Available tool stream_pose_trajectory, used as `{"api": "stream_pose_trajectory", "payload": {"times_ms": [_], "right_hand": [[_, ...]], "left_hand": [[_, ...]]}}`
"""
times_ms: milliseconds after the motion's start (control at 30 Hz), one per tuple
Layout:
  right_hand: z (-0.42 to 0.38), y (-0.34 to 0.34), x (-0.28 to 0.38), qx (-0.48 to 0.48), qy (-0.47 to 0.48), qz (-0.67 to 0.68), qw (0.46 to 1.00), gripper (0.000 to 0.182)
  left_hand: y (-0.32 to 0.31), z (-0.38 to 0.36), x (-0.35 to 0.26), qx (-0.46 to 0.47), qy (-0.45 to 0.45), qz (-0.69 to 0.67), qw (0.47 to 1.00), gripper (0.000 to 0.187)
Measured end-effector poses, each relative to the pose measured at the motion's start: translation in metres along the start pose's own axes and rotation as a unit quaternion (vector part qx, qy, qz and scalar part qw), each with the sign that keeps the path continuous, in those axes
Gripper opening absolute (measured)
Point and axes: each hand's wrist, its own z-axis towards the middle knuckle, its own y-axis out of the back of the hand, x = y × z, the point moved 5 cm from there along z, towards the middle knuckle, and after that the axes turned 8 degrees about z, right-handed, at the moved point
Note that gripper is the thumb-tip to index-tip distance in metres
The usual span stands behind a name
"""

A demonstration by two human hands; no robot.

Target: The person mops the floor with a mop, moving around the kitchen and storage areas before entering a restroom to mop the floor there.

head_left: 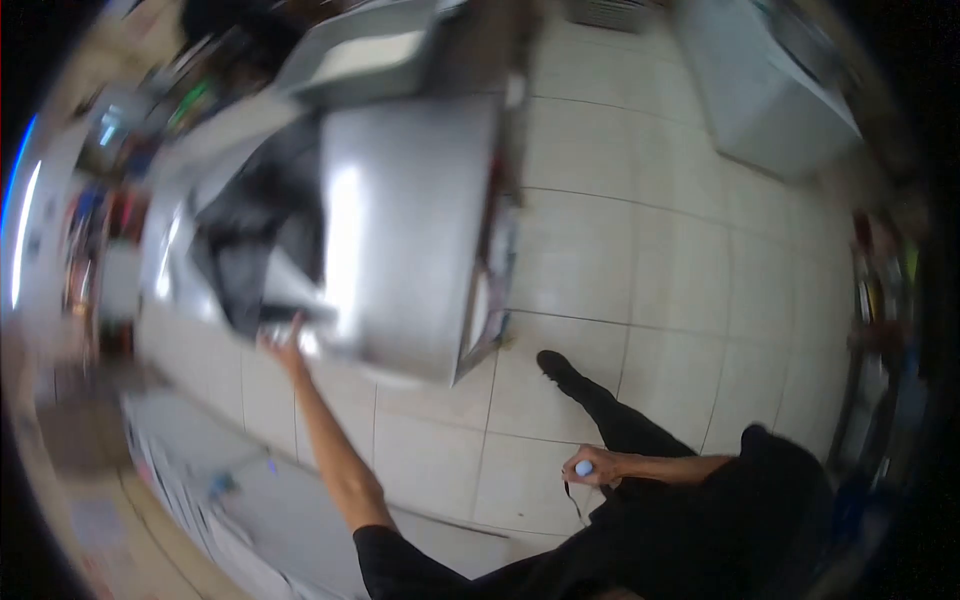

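My left arm stretches out to the near corner of a shiny metal table (410,240). My left hand (284,348) is at the edge of a crumpled black sheet or bag (265,190) lying there; blur hides whether its fingers grip anything. A pale, pointed shape (287,278) and a short dark bar lie just beyond the fingers. Low beside my leg, my right hand (598,466) is closed around an object with a round light-blue end (584,467). A thin dark cord (574,502) hangs beneath that hand.
A grey tub (300,70) with something pale inside stands at the table's far end. A white cabinet or appliance (770,110) is at the upper right. Shelves with assorted items (875,290) line the right side. A long grey counter (290,510) runs along the lower left. Pale tiles (580,250) cover the floor.
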Motion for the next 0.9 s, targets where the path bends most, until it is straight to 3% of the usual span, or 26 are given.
{"api": "stream_pose_trajectory", "payload": {"times_ms": [67,100,167,200,233,267,300,333,367,400,433,467,500,533,600,667,700,733,767,800,900], "right_hand": [[0.005,-0.013,0.014,0.154,-0.037,-0.038,0.987,0.036],[0.015,-0.019,0.025,0.147,-0.031,-0.046,0.988,0.038],[0.022,-0.037,0.034,0.14,-0.009,-0.025,0.99,0.037],[0.035,-0.035,0.036,0.145,0.006,-0.006,0.989,0.037],[0.048,-0.038,0.028,0.149,0.002,0.022,0.989,0.036],[0.054,-0.037,0.023,0.159,-0.006,0.037,0.987,0.035],[0.064,-0.029,0.018,0.138,-0.036,0.015,0.99,0.035],[0.067,-0.032,0.025,0.122,-0.085,-0.015,0.989,0.035],[0.069,-0.029,0.011,0.1,-0.055,-0.031,0.993,0.035],[0.068,-0.02,-0.005,0.097,-0.035,-0.044,0.994,0.035],[0.069,-0.02,-0.002,0.095,-0.057,0.039,0.993,0.034],[0.064,-0.016,-0.016,0.093,-0.059,0.063,0.992,0.037],[0.06,-0.026,0.004,0.113,-0.101,0.094,0.984,0.037],[0.04,-0.014,-0.01,0.138,-0.062,0.104,0.983,0.035],[0.032,-0.026,0.008,0.201,-0.039,0.08,0.976,0.034],[0.028,-0.019,0.006,0.25,-0.037,0.038,0.967,0.035],[0.019,-0.025,0.018,0.265,-0.04,0.071,0.961,0.035],[-0.037,0.017,0.04,0.241,-0.045,0.076,0.967,0.036],[-0.056,0.034,0.042,0.217,-0.081,0.081,0.969,0.036],[-0.073,0.036,0.041,0.232,-0.084,0.083,0.965,0.036],[-0.103,0.045,0.074,0.249,-0.033,0.096,0.963,0.048]], "left_hand": [[-0.045,0.034,0.021,0.009,-0.013,-0.143,0.99,0.088],[-0.062,0.044,0.024,-0.007,-0.015,-0.206,0.978,0.09],[-0.036,0.059,0.039,-0.074,0.084,-0.165,0.98,0.085],[-0.044,0.085,0.064,-0.091,0.016,-0.099,0.991,0.081],[-0.035,0.088,0.05,-0.104,0.032,-0.084,0.99,0.081],[-0.032,0.101,0.057,-0.037,0.013,-0.064,0.997,0.082],[-0.034,0.111,0.057,-0.03,-0.107,-0.124,0.986,0.082],[-0.024,0.09,0.041,-0.047,-0.058,-0.027,0.997,0.074],[-0.015,0.062,0.019,0.053,0.04,-0.133,0.989,0.065],[0.009,0.034,-0.008,0.06,0.035,-0.054,0.996,0.052],[-0.047,0.023,0.092,-0.007,0.059,-0.066,0.996,0.039],[0.025,-0.038,0.009,0.035,0.133,-0.157,0.978,0.034],[0.025,-0.08,0.028,0.077,0.189,-0.142,0.969,0.041],[0.085,-0.157,-0.027,-0.11,0.158,-0.144,0.971,0.046],[0.151,-0.254,-0.047,-0.187,0.112,-0.266,0.939,0.058],[0.218,-0.374,-0.07,-0.225,0.16,-0.236,0.932,0.058],[0.24,-0.437,-0.065,-0.252,0.189,-0.224,0.922,0.058],[0.243,-0.542,-0.108,-0.284,0.21,-0.2,0.914,0.057],[0.243,-0.618,-0.108,-0.315,0.231,-0.181,0.903,0.057],[0.234,-0.695,-0.087,-0.328,0.283,-0.18,0.883,0.058],[0.285,-0.903,-0.127,-0.356,0.462,-0.054,0.811,0.053]]}}
